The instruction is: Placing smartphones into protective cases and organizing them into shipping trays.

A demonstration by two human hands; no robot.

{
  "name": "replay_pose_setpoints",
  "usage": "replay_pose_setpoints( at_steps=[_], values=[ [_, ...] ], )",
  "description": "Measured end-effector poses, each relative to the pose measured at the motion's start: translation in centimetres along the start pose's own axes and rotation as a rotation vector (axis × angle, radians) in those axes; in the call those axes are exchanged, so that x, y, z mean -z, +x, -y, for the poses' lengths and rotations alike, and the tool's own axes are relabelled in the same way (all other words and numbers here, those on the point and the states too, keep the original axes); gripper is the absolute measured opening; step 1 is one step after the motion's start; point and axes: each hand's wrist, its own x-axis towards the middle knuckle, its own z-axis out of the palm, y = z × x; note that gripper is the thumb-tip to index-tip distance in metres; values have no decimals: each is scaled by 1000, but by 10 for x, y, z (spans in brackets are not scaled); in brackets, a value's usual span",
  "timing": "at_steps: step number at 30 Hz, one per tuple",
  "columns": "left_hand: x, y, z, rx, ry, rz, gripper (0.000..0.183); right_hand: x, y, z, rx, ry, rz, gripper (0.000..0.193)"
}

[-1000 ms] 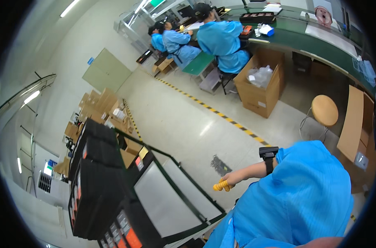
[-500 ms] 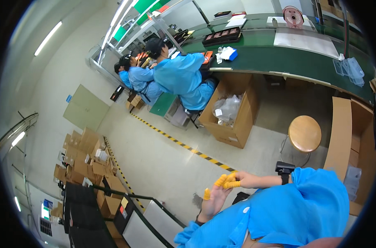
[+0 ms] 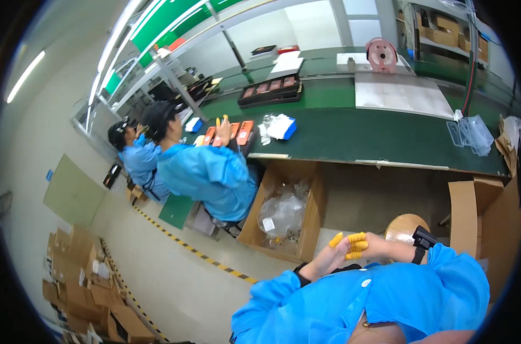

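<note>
My hands meet in front of my blue smock (image 3: 329, 307), with yellow finger cots on several fingers. The palm and outstretched thumb of my left hand (image 3: 328, 260) show; its other fingers partly overlap those of my right hand. My right hand (image 3: 375, 245) comes in from the right, its fingers closed against the left hand's fingers. I make out no separate object between them. A black device is strapped to my right wrist (image 3: 420, 246), and a dark band circles the left one.
A wooden stool (image 3: 406, 226) stands just beyond my hands. Ahead runs a long green workbench (image 3: 329, 135) with a pink fan (image 3: 382, 55). Under its edge sits a carton (image 3: 315, 200) of plastic bags; another carton (image 3: 463, 209) is at right. Two co-workers (image 3: 206, 178) in blue sit at left.
My view has turned left and come closer to the bench. My joined hands have shifted right in the picture; the right hand's fingers now lie closer over the left's.
</note>
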Motion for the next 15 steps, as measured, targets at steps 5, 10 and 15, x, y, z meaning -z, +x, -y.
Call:
replay_pose_setpoints(
  at_steps=[5,10,15],
  values=[
    [72,96,-37,69,-34,-103,49,83,43,-37,-116,-328,-366,53],
    [131,178,-69,117,356,-487,35,208,47,-95,-389,-270,-700,50],
    [182,231,-121,100,678,-629,27,323,97,-177,-337,-308,-1062,41]
  ],
)
